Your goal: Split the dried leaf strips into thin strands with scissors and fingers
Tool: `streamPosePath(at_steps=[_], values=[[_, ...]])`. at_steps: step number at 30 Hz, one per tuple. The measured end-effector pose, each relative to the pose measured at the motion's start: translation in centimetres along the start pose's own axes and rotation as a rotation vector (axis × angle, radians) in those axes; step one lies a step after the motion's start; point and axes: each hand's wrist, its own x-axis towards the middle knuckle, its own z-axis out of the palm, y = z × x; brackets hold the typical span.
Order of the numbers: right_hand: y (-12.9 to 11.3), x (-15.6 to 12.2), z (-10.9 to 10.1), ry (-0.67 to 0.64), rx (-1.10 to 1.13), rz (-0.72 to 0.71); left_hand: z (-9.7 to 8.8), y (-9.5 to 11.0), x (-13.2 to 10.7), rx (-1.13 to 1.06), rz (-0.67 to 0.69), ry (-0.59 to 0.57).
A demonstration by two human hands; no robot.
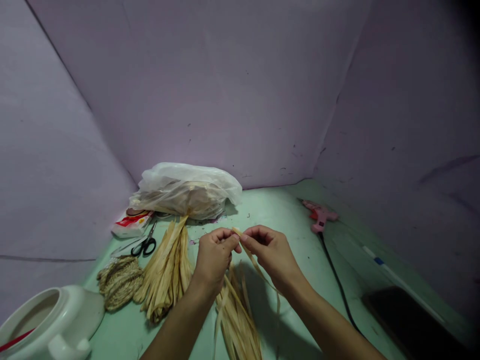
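Note:
Both hands meet over the middle of the table, pinching pale dried plant-fibre strips. My left hand [214, 255] is closed with thumb and fingers pressed together at the top of the strips. My right hand [270, 252] pinches a fibre strip [258, 270] close to the left fingertips, and its free end trails down past the right wrist. Below the hands hangs or lies a bundle of fibre strips [240, 320]; its top is partly hidden by the left hand. Left of my left forearm, a second fibre bundle [168, 270], gathered at its top, lies on the table.
A braided fibre coil [119, 282], black scissors [144, 245] and a red-and-white box [132, 224] lie to the left. A white pot [71, 315] stands front left. Behind is a plastic bag [187, 187]. At right are a pink glue gun [320, 215] with its cord and a dark flat object [408, 320].

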Motion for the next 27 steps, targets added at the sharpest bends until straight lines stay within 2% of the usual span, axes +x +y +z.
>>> streamPosePath(at_steps=[4, 10, 17, 27], values=[[-0.3, -0.1, 0.0, -0.007, -0.003, 0.035, 0.2, -0.1, 0.0, -0.01, 0.001, 0.01], [-0.6, 0.0, -0.3, -0.003, 0.043, 0.04, 0.1, -0.2, 0.1, 0.053, 0.02, 0.111], [-0.6, -0.1, -0.3, -0.053, 0.06, 0.064, 0.3, 0.1, -0.2, 0.035, 0.04, 0.087], [0.3, -0.5, 0.8, 0.135, 0.044, -0.018, 0.7, 0.1, -0.5, -0.089, 0.036, 0.07]])
